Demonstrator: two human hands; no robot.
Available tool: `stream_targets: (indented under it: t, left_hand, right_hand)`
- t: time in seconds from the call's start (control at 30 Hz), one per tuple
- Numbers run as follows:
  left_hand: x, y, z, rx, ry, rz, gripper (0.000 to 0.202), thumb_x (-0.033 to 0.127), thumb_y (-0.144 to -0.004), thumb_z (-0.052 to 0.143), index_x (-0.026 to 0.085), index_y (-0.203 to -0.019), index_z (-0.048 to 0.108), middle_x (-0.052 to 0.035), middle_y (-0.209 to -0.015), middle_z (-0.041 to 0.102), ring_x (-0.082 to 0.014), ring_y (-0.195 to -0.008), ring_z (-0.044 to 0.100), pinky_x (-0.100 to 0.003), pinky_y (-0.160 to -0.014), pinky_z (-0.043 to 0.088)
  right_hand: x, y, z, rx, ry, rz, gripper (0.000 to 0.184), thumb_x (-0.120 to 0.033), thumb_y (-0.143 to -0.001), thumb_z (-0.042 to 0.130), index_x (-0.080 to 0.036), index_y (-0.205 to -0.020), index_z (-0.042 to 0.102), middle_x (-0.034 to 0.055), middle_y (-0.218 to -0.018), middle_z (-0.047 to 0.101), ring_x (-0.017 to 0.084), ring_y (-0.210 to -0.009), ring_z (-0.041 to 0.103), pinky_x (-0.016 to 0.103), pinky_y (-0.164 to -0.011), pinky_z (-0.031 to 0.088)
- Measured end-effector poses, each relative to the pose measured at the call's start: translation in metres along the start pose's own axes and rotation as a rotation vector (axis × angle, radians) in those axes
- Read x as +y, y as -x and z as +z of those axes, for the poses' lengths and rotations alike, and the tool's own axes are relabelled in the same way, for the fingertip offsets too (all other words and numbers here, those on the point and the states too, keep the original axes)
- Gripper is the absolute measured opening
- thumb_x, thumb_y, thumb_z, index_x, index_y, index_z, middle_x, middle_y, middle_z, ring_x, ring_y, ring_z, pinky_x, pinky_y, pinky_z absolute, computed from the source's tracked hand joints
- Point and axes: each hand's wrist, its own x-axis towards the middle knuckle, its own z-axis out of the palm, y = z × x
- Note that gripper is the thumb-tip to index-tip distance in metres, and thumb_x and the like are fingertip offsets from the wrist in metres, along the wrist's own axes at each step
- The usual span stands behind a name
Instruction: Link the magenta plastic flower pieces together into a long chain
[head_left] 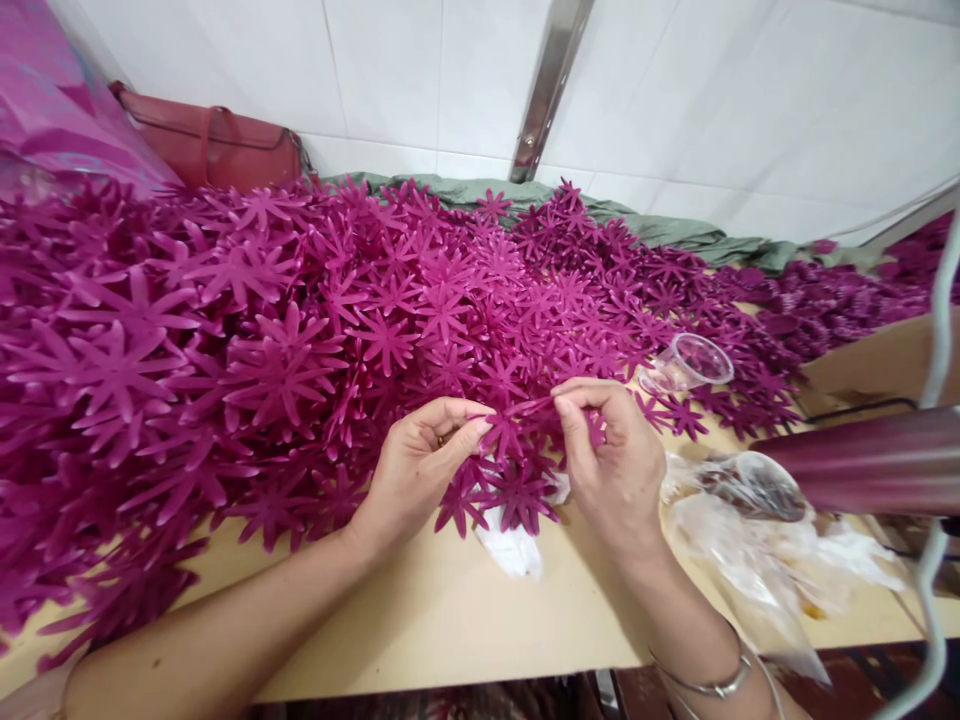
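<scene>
Above the table's front part, my left hand (420, 460) is closed, thumb and forefinger pinching a petal tip of a magenta flower-shaped piece (504, 432). My right hand (615, 465), also in a pinch, grips a thin magenta petal from the other side. Whether both petals belong to one piece or to two overlapping ones, I cannot tell. Just below the fingers lie loose flower-shaped pieces (519, 495), partly over a crumpled white tissue (514, 548). A large heap of the same many-petalled pieces (285, 370) spreads behind and left of my hands.
A clear plastic cup (701, 358) lies tipped right of the heap. Crumpled clear plastic bags (750, 560) with dark contents sit on the table (420, 620). A maroon cylinder (870, 460) and white cable (937, 340) flank the right. A red handbag (210, 145) stands at the tiled wall.
</scene>
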Motion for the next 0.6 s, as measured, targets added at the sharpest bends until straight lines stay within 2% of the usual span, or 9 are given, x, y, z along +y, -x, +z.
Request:
stream_targets:
  t: [0.1,0.23,0.33,0.43,0.5,0.6]
  left_hand:
    - [-0.003,-0.001,-0.004,0.032,0.012,0.029,0.018,0.033,-0.089,0.074,0.016,-0.095,0.070,0.0017,-0.075,0.069,-0.0050,-0.061,0.057,-0.014,-0.058,0.046]
    - [-0.007,-0.004,-0.008,0.103,0.037,0.052,0.018,0.033,-0.091,0.073,0.019,-0.099,0.065,0.0040,-0.074,0.065,-0.0042,-0.059,0.055,-0.014,-0.058,0.045]
    - [-0.008,-0.005,-0.009,0.111,0.060,0.063,0.017,0.034,-0.092,0.071,0.021,-0.101,0.065,0.0042,-0.077,0.065,-0.0047,-0.061,0.057,-0.015,-0.060,0.048]
    - [-0.009,-0.005,-0.009,0.107,0.072,0.076,0.018,0.034,-0.092,0.071,0.021,-0.103,0.065,0.0036,-0.080,0.066,-0.0054,-0.064,0.059,-0.017,-0.064,0.050]
    - [-0.008,-0.004,-0.009,0.106,0.074,0.077,0.018,0.034,-0.092,0.071,0.021,-0.103,0.065,0.0031,-0.082,0.067,-0.0057,-0.065,0.060,-0.017,-0.066,0.051]
    - [-0.007,-0.003,-0.008,0.097,0.063,0.080,0.017,0.032,-0.091,0.072,0.020,-0.102,0.066,0.0016,-0.085,0.069,-0.0070,-0.069,0.062,-0.017,-0.065,0.051]
  right_hand:
    - [0.008,0.000,-0.001,0.077,-0.124,0.195,0.008,-0.028,-0.098,0.061,-0.022,-0.093,0.061,0.0040,-0.098,0.069,0.018,-0.093,0.066,0.033,-0.086,0.049]
    - [0.018,-0.003,-0.001,0.160,-0.375,0.352,0.015,-0.033,-0.091,0.072,-0.022,-0.092,0.062,-0.0005,-0.086,0.064,0.014,-0.080,0.062,0.027,-0.077,0.048]
    - [0.022,-0.008,0.002,0.147,-0.719,0.538,0.024,-0.036,-0.086,0.078,-0.024,-0.100,0.063,-0.0032,-0.085,0.065,0.011,-0.073,0.062,0.024,-0.072,0.050]
    - [0.024,-0.009,0.005,0.123,-0.918,0.686,0.027,-0.048,-0.089,0.072,-0.025,-0.101,0.065,0.0001,-0.095,0.070,0.015,-0.081,0.069,0.029,-0.075,0.055]
    - [0.022,-0.008,0.005,0.116,-0.877,0.673,0.029,-0.053,-0.092,0.066,-0.025,-0.101,0.067,0.0030,-0.105,0.073,0.017,-0.090,0.071,0.033,-0.082,0.057]
    - [0.015,-0.006,0.000,0.119,-0.544,0.487,0.026,-0.046,-0.096,0.064,-0.026,-0.111,0.069,0.0063,-0.126,0.071,0.021,-0.117,0.066,0.042,-0.105,0.050]
